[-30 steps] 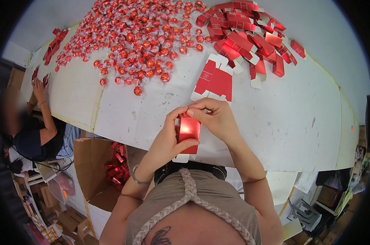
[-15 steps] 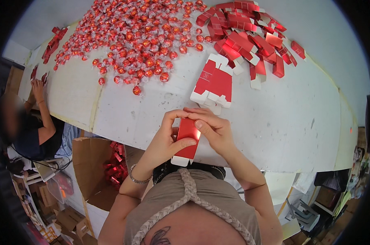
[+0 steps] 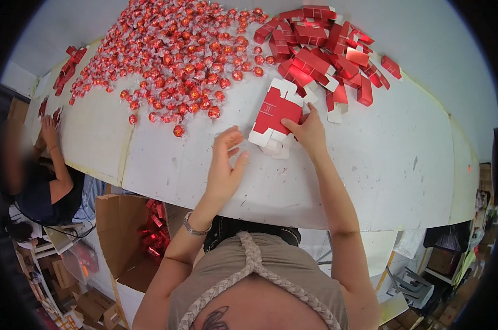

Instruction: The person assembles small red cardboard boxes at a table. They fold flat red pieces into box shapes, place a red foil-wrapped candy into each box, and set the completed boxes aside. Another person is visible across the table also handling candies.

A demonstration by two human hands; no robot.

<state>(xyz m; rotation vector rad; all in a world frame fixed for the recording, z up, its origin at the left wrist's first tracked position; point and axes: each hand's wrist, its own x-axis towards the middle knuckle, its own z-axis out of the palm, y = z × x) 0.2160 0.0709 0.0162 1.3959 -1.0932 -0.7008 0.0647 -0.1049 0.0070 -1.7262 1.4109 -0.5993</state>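
A small stack of flat, unfolded red-and-white cartons [image 3: 271, 113] lies on the white table in front of me. My right hand [image 3: 309, 131] grips the right edge of the top carton, thumb on its red face, other fingers along its side and partly hidden. To the left and nearer me, my left hand [image 3: 227, 165] hovers over the table with nothing in it, fingers loosely bent and apart from the thumb. Beyond the stack, folded red cartons [image 3: 315, 60] are heaped, some with white flaps open.
A wide mound of red-wrapped candy balls [image 3: 177, 60] covers the far left of the table [image 3: 381, 181]. Below the table's near edge, an open cardboard box [image 3: 114, 231] holds red cartons. At the far left, another person [image 3: 53, 176] works with hands on the table.
The folded red carton that was between both hands is gone from them. My right hand has reached forward onto the flat stack; my left has come away and opened.
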